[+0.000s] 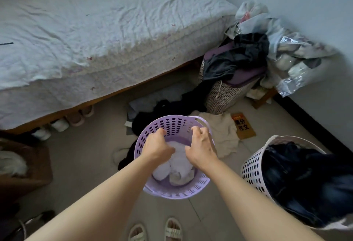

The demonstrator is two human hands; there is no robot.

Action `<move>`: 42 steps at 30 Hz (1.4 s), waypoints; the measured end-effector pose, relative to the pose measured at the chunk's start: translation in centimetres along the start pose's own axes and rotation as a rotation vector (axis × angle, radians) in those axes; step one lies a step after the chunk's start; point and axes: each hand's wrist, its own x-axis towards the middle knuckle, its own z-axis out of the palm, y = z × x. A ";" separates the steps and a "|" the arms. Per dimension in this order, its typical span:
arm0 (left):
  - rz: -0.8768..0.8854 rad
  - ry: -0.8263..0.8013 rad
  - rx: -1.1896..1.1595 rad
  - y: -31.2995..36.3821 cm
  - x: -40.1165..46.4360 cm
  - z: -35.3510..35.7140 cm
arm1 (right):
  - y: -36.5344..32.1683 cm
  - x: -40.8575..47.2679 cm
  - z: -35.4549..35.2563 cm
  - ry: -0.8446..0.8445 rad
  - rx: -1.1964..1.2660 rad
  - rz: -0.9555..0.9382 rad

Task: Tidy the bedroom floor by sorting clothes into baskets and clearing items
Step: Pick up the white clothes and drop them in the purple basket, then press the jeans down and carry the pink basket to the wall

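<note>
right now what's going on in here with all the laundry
A person is sorting clothes. Both hands, left hand and right hand, reach into the purple basket above the white clothes in it, fingers curled. The white basket beside it holds dark clothes. Black clothes and a cream cloth lie on the floor.

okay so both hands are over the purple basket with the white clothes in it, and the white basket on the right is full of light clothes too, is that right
Not quite. The head view shows the white basket on the right holding dark clothes, not light ones. The rest stands: the left hand and right hand are over the purple basket, which holds white clothes.
</note>
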 end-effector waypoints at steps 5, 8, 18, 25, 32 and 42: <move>0.061 -0.049 0.029 1.4 -0.4 0.4 | 1.0 -1.1 -1.2 0.035 -0.001 0.044; 0.098 -0.073 0.036 2.0 -0.6 0.5 | 1.4 -2.0 -1.9 0.072 -0.024 0.072; 0.230 -0.206 0.143 4.9 -1.6 2.8 | 5.0 -6.1 -3.8 0.138 -0.059 0.255; 0.374 -0.321 0.259 10.2 -2.7 7.4 | 10.6 -8.7 -6.6 0.218 -0.047 0.375; 0.414 -0.361 0.267 18.1 -4.3 13.4 | 18.7 -9.9 -10.7 0.296 0.010 0.441; 0.481 -0.403 0.279 31.5 -7.7 26.7 | 34.8 -10.6 -17.2 0.282 0.082 0.503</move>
